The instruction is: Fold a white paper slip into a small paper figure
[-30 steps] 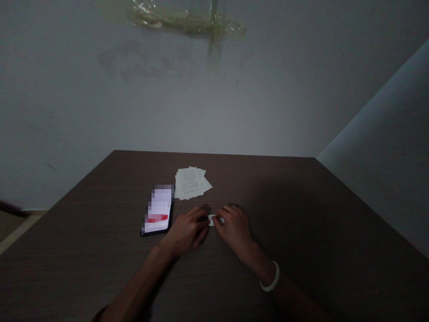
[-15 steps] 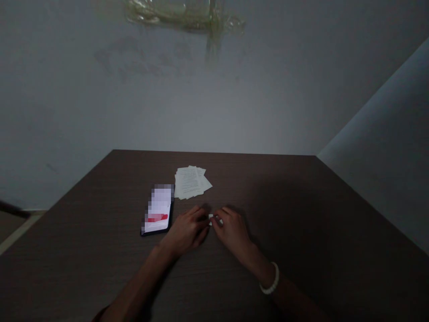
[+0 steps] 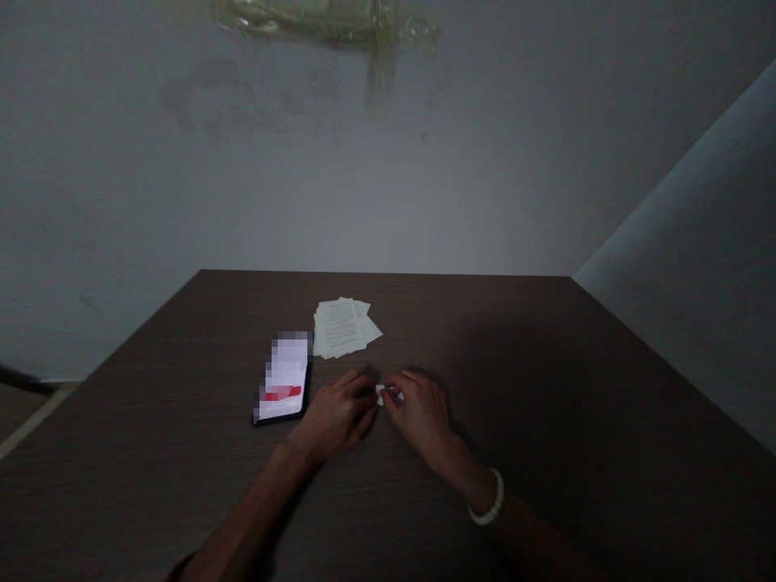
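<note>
The small piece of white paper (image 3: 380, 395) lies low over the table (image 3: 388, 509), between my two hands, and only a little of it shows past my fingers. My right hand (image 3: 421, 411) has it pinched: thumb and forefinger come together over its right part, with a pale bit showing just beside the fingertips. My left hand (image 3: 339, 414) is palm down with its fingers bent, their tips at the paper's left edge. I cannot tell whether those fingers grip the paper or only press it, since my own hand hides its underside. My fingertips are close together, with the visible strip of paper between them.

To the left of my left hand, near it, is the smartphone (image 3: 286, 373), its screen lit and partly blurred, with a red patch near the lower end. Beyond my left hand, close by the phone's upper right side, is a loose stack of printed paper sheets (image 3: 340, 325), fanned unevenly. A pale beaded bracelet (image 3: 499, 495) circles my right wrist. Past the far edge of the table stands the grey wall (image 3: 388, 186), with shiny yellowish tape (image 3: 303, 24) high on it.
</note>
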A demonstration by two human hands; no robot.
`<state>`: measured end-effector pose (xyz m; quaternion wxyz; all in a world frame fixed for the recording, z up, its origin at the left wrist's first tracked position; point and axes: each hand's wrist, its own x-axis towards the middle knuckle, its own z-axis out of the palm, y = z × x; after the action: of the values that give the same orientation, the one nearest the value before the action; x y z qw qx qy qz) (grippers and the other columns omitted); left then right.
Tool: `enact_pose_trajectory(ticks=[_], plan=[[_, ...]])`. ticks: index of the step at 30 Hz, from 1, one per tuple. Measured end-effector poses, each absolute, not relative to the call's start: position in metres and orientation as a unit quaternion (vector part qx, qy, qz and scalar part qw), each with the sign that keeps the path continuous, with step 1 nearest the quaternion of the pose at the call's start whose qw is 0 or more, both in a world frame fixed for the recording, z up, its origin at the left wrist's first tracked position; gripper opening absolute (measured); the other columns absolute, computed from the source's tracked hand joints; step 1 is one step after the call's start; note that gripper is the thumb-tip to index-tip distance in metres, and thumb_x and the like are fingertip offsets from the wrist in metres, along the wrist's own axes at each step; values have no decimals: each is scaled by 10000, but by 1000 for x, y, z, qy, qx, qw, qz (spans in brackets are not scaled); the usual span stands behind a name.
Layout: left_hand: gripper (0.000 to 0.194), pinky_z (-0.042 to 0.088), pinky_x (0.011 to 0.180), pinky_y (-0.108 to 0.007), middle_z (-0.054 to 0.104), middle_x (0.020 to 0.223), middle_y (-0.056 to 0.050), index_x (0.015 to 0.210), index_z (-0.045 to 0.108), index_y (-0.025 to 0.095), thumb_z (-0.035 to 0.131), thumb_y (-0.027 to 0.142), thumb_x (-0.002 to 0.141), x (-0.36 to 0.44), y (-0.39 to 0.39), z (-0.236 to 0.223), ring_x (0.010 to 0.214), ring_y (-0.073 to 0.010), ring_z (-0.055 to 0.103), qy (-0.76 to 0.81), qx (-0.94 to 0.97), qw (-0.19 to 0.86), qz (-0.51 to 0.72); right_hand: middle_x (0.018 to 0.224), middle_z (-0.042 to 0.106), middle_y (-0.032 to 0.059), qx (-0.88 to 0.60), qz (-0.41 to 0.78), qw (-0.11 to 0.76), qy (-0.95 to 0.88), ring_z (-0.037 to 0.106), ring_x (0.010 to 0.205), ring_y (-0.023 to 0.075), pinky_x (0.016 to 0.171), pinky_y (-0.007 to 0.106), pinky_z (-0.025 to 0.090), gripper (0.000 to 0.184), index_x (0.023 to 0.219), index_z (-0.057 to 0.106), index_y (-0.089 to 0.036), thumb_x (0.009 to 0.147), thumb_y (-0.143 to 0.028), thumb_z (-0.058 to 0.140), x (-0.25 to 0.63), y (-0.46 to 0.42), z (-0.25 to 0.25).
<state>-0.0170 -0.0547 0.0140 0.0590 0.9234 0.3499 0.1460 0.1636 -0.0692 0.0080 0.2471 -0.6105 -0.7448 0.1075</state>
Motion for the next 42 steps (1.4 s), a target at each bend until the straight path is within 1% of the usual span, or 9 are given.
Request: enact_pose_trajectory(ticks=[10,13,21,27,33,37,42], plan=[[210,493,748,-351,599,957,-87,838,672,171,486,213,924,-16,-54,17,918,-227,524,351,922,67,152,821,677,9,-615,86,238,-747,611,790,160,662,266,376,104,791,679,-229,879,-259,630,181,-70,3],[212,494,764,-363,597,951,-87,820,666,169,486,216,922,-16,-55,18,921,-230,524,354,922,68,144,824,675,9,-615,83,239,-747,608,806,162,668,263,376,102,796,679,-228,879,-260,629,186,-70,2],[218,488,730,-347,592,940,-84,813,662,168,487,223,931,-15,-55,17,907,-226,523,357,921,56,144,833,672,-1,-611,82,254,-746,610,807,151,699,257,393,115,791,676,-221,889,-252,623,197,-73,-1],[197,491,746,-363,594,953,-85,854,676,172,497,219,922,-16,-55,16,920,-234,522,356,921,57,148,848,676,2,-619,85,252,-739,616,805,150,699,254,404,120,797,682,-216,891,-243,614,204,-74,2],[215,490,706,-342,595,936,-85,828,679,172,492,223,923,-15,-55,17,899,-226,525,353,921,59,152,849,681,3,-630,79,253,-730,621,817,159,709,259,405,109,793,687,-215,875,-218,615,211,-76,1],[208,495,732,-367,597,952,-85,862,687,171,492,218,918,-15,-56,17,917,-236,529,356,921,58,151,850,682,3,-636,72,248,-727,621,815,159,711,260,406,118,799,690,-215,878,-212,602,217,-77,0],[204,501,740,-371,601,957,-86,848,683,166,496,213,914,-14,-56,16,902,-232,534,354,921,51,154,851,680,-1,-636,69,249,-727,620,785,150,701,261,412,125,801,691,-219,885,-235,599,224,-76,-5]])
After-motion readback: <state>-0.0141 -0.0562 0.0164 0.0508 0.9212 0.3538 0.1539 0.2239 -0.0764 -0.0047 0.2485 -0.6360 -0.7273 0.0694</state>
